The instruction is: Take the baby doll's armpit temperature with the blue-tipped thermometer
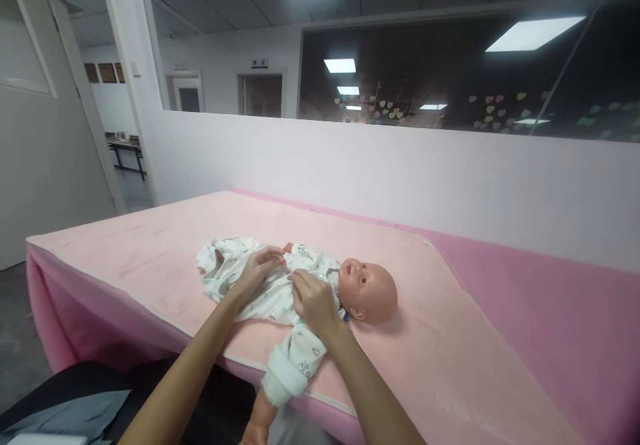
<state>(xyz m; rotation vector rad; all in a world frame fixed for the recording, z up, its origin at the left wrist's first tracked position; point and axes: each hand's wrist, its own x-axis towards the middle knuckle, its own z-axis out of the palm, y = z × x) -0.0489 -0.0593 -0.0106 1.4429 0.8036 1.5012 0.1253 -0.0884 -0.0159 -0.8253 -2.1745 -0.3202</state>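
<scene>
A baby doll [371, 289] lies on its back on a pink padded table [150, 258], head to the right. It wears a white patterned romper [265, 295]. My left hand [255, 273] rests on the doll's belly with fingers curled on the romper fabric. My right hand [313, 298] pinches the romper at the chest, just below the doll's chin. One doll arm in a white cuffed sleeve [287, 371] hangs over the table's near edge.
A light pink sheet [450, 351] covers most of the table, with darker pink padding [550, 298] at the right. A white half wall [400, 171] with a dark window above runs behind. An open doorway [120, 145] is at the far left.
</scene>
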